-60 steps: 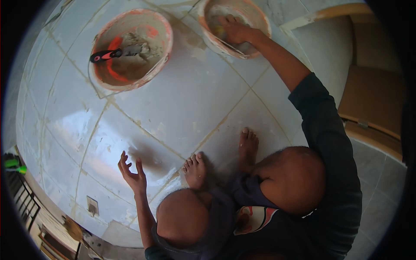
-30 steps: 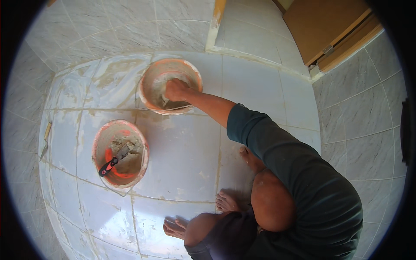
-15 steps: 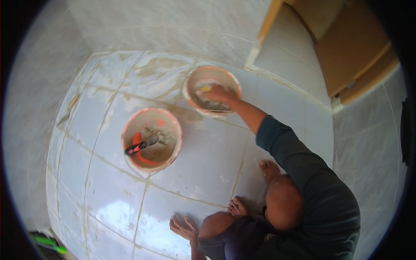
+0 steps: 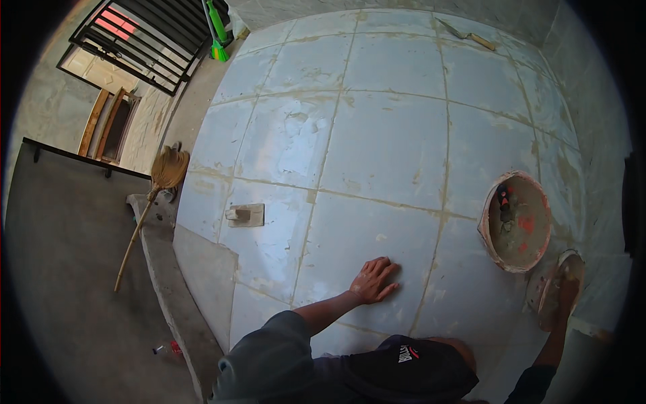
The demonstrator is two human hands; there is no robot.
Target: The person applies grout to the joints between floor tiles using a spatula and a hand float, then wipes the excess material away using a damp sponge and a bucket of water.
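Observation:
My left hand (image 4: 375, 281) rests palm down on the pale floor tiles (image 4: 377, 145), fingers spread and nothing in them. At the far right, my right hand (image 4: 569, 291) reaches down into a mortar-smeared bucket (image 4: 544, 306). Its fingers look curled, but what they hold is too dim and small to make out. Just beyond that stands a second bucket (image 4: 492, 250) with grey residue, and a tool with a black-and-red handle (image 4: 503, 195) leans inside. A rectangular plastering float (image 4: 247, 215) lies on the tiles left of my left hand.
A trowel with a wooden handle (image 4: 480, 42) lies at the far edge. On the left are a concrete step (image 4: 165, 276), a straw broom (image 4: 168, 168), a green broom (image 4: 219, 50), a black metal gate (image 4: 145, 57) and a small bottle (image 4: 167, 349). A tiled wall rises at right.
The view has swung left, bringing the gate, step and float into sight. My right hand is still in the same bucket; the yellow thing at its fingers no longer shows clearly.

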